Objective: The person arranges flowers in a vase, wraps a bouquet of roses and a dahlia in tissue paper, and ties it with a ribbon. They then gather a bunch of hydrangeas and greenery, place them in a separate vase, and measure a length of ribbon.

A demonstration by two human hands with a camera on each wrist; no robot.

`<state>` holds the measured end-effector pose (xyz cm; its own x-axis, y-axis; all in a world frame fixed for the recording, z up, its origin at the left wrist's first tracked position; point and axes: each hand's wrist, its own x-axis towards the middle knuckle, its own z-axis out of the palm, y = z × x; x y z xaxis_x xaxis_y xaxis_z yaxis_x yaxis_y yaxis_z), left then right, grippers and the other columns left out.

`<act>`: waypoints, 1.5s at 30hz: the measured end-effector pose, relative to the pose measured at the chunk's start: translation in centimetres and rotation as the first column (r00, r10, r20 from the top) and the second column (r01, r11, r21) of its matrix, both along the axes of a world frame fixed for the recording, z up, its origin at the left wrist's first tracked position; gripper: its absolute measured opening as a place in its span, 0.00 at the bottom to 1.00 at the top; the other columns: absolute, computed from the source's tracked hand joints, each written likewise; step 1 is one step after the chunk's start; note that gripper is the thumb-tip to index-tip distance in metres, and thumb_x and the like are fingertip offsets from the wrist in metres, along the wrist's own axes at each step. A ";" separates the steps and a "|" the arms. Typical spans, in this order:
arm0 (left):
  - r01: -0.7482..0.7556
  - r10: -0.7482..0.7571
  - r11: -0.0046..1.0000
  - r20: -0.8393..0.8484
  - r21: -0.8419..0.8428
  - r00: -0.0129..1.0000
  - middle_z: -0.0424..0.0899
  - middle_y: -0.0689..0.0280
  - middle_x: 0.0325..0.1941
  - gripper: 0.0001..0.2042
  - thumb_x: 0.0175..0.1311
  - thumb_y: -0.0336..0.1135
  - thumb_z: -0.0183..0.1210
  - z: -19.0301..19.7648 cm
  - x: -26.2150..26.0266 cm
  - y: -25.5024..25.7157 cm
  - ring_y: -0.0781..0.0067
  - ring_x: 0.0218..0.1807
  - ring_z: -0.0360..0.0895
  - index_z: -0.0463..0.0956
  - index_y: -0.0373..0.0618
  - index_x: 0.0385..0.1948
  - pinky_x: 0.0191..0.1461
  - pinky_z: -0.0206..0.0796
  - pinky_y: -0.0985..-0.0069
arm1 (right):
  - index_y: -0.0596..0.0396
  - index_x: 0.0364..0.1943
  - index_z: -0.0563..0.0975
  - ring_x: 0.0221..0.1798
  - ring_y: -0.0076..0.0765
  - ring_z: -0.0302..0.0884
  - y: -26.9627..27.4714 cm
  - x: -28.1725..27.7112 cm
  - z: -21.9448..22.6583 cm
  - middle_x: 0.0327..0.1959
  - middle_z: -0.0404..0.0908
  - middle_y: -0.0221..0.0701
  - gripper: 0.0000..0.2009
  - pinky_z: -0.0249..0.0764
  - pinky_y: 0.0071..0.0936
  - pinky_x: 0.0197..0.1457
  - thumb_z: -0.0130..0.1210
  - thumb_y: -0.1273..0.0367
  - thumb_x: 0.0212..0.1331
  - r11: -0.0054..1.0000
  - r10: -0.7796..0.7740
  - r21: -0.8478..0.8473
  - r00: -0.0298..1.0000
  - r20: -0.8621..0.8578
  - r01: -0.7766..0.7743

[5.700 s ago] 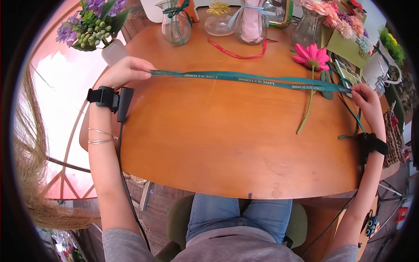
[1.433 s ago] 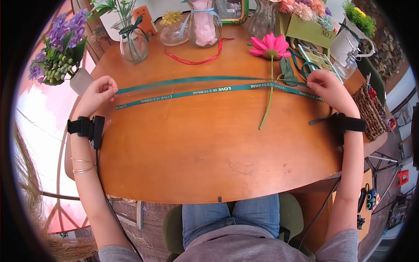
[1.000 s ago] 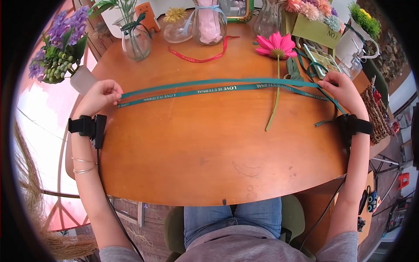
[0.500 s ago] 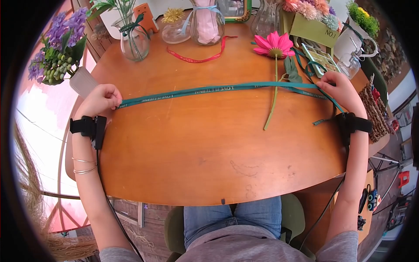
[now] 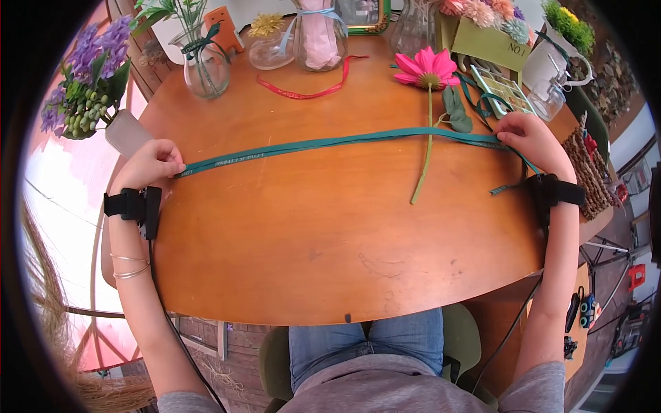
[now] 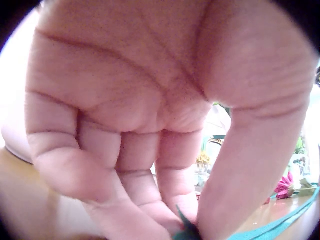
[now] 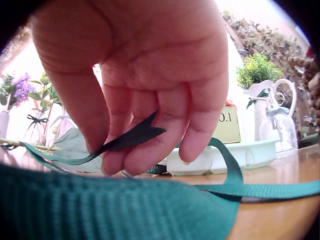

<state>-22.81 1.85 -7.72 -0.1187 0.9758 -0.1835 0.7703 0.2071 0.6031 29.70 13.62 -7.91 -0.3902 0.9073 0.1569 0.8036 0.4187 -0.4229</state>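
A green ribbon (image 5: 330, 141) with white lettering spans the table, its two strands lying close together. At its left end, my left hand (image 5: 153, 163) pinches it between thumb and fingertips; a tip of green ribbon (image 6: 187, 231) pokes out there in the left wrist view. My right hand (image 5: 530, 139) pinches the other end, and a dark notched ribbon end (image 7: 132, 137) sticks out past the thumb. More ribbon loops hang below this hand, partly hidden by it. A pink flower (image 5: 428, 69) lies on the table, its green stem (image 5: 422, 168) passing beneath the ribbon.
A red ribbon (image 5: 303, 93) lies farther back. Glass vases (image 5: 206, 77), a green box (image 5: 490, 48) of flowers and a white watering can (image 5: 544, 62) line the back. A pale green tray (image 5: 501, 89) sits beyond my right hand; a woven basket (image 5: 585, 172) is at right.
The ribbon's two strands, apart 1.4 s ago, have come together. My left fingers have gathered the strand end that lay loose below them. My right hand keeps its pinch.
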 end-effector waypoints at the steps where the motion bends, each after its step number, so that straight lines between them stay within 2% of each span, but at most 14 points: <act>1: -0.005 0.005 1.000 -0.001 -0.005 1.000 0.72 0.71 0.20 0.03 0.48 0.23 0.55 0.1 0.1 -0.1 0.84 0.24 0.68 0.70 0.38 0.21 0.29 0.61 0.86 | 0.62 0.28 0.74 0.28 0.27 0.70 0.0 0.0 0.0 0.23 0.74 0.32 0.06 0.67 0.23 0.34 0.52 0.73 0.46 1.000 -0.012 -0.016 1.000 -0.016 0.012; 8: -0.020 0.020 1.000 -0.051 -0.009 0.998 0.72 0.71 0.20 0.03 0.47 0.24 0.55 0.1 -0.3 -0.3 0.83 0.26 0.69 0.70 0.39 0.21 0.30 0.61 0.86 | 0.61 0.31 0.74 0.32 0.27 0.72 0.2 0.1 -0.2 0.26 0.76 0.33 0.07 0.68 0.23 0.36 0.51 0.74 0.47 0.999 0.012 0.039 0.998 -0.055 -0.010; 10: -0.004 0.020 0.984 -0.090 0.178 0.996 0.72 0.71 0.20 0.02 0.48 0.25 0.54 -0.2 -0.5 -0.2 0.83 0.27 0.69 0.70 0.39 0.21 0.31 0.62 0.85 | 0.61 0.31 0.74 0.32 0.26 0.72 0.2 0.2 -0.2 0.27 0.76 0.32 0.07 0.68 0.22 0.36 0.51 0.74 0.47 0.998 0.031 0.055 0.999 -0.034 -0.029; 12: 0.018 0.005 0.978 -0.107 0.208 0.994 0.72 0.71 0.21 0.02 0.48 0.26 0.53 0.0 -0.2 -0.1 0.83 0.27 0.69 0.71 0.39 0.22 0.32 0.62 0.85 | 0.61 0.32 0.74 0.32 0.25 0.71 0.3 0.0 -0.2 0.27 0.76 0.32 0.07 0.68 0.21 0.36 0.50 0.74 0.47 0.996 0.061 0.071 0.998 -0.016 -0.059; 14: 0.021 0.011 0.972 -0.130 0.236 0.991 0.72 0.72 0.21 0.02 0.48 0.27 0.53 0.2 0.2 -0.2 0.83 0.27 0.69 0.71 0.38 0.22 0.32 0.62 0.85 | 0.61 0.32 0.74 0.32 0.23 0.71 0.0 -0.1 -0.2 0.28 0.76 0.30 0.07 0.68 0.20 0.37 0.50 0.75 0.47 0.997 0.038 -0.061 0.996 -0.081 -0.043; 16: 0.089 -0.067 0.976 -0.112 0.200 0.991 0.74 0.70 0.21 0.03 0.47 0.27 0.54 0.2 0.5 -0.3 0.82 0.27 0.70 0.72 0.38 0.22 0.33 0.63 0.84 | 0.62 0.31 0.74 0.32 0.21 0.70 0.0 -0.1 -0.2 0.27 0.75 0.28 0.07 0.67 0.18 0.37 0.51 0.75 0.46 0.993 0.082 -0.076 0.993 -0.086 -0.089; 21: 0.052 -0.017 0.987 -0.223 0.151 0.975 0.76 0.66 0.22 0.05 0.48 0.30 0.55 0.9 1.0 -0.6 0.78 0.28 0.72 0.74 0.37 0.22 0.35 0.64 0.81 | 0.63 0.26 0.73 0.30 0.22 0.70 -0.3 -0.4 -0.1 0.23 0.73 0.28 0.05 0.67 0.19 0.37 0.53 0.75 0.44 0.994 -0.006 -0.106 0.999 -0.047 0.001; 23: 0.044 -0.010 0.991 -0.253 0.129 0.967 0.77 0.65 0.22 0.07 0.47 0.32 0.55 1.1 1.3 -0.7 0.76 0.28 0.73 0.74 0.37 0.22 0.35 0.64 0.79 | 0.63 0.25 0.73 0.30 0.22 0.70 -0.3 -0.5 0.1 0.22 0.73 0.27 0.05 0.67 0.19 0.36 0.53 0.75 0.44 0.992 0.009 -0.122 0.999 -0.044 -0.015; 30: 0.065 -0.058 0.997 -0.178 0.035 0.982 0.76 0.65 0.21 0.06 0.45 0.30 0.58 0.8 0.9 -0.8 0.77 0.27 0.72 0.73 0.38 0.22 0.34 0.64 0.79 | 0.62 0.23 0.71 0.27 0.20 0.67 -0.3 -0.6 0.0 0.20 0.71 0.26 0.05 0.66 0.18 0.33 0.55 0.77 0.41 0.982 0.007 -0.189 0.999 -0.032 -0.013; 32: 0.010 -0.020 0.998 -0.151 -0.069 0.988 0.76 0.66 0.21 0.06 0.45 0.28 0.59 0.8 0.8 -0.7 0.77 0.27 0.72 0.72 0.38 0.22 0.32 0.64 0.79 | 0.61 0.23 0.71 0.27 0.20 0.67 -0.2 -0.4 -0.1 0.20 0.70 0.25 0.06 0.65 0.18 0.32 0.56 0.77 0.40 0.982 0.005 -0.189 1.000 -0.013 -0.007; 36: 0.006 -0.019 0.995 -0.130 -0.097 0.991 0.75 0.67 0.20 0.05 0.45 0.28 0.58 1.0 1.3 -0.7 0.78 0.26 0.71 0.71 0.38 0.21 0.31 0.63 0.80 | 0.61 0.23 0.71 0.26 0.21 0.66 -0.1 -0.2 -0.2 0.19 0.70 0.26 0.06 0.65 0.19 0.32 0.56 0.76 0.40 0.987 0.007 -0.160 0.999 0.047 0.001; 38: 0.047 -0.065 0.993 -0.174 -0.106 0.983 0.72 0.71 0.19 0.03 0.46 0.24 0.57 1.6 2.2 -1.0 0.83 0.26 0.68 0.70 0.38 0.20 0.31 0.61 0.86 | 0.61 0.23 0.71 0.26 0.21 0.66 -0.2 -0.3 -0.1 0.19 0.70 0.26 0.06 0.65 0.19 0.32 0.56 0.76 0.40 0.989 0.002 -0.145 0.998 0.069 0.007; 45: 0.065 -0.084 0.992 -0.173 -0.112 0.981 0.73 0.70 0.20 0.03 0.46 0.24 0.55 1.6 2.4 -1.1 0.83 0.27 0.69 0.70 0.38 0.20 0.31 0.61 0.85 | 0.60 0.22 0.69 0.26 0.21 0.65 -0.3 -0.4 0.0 0.18 0.68 0.26 0.06 0.64 0.19 0.31 0.55 0.76 0.41 0.992 -0.009 -0.127 0.999 0.053 0.016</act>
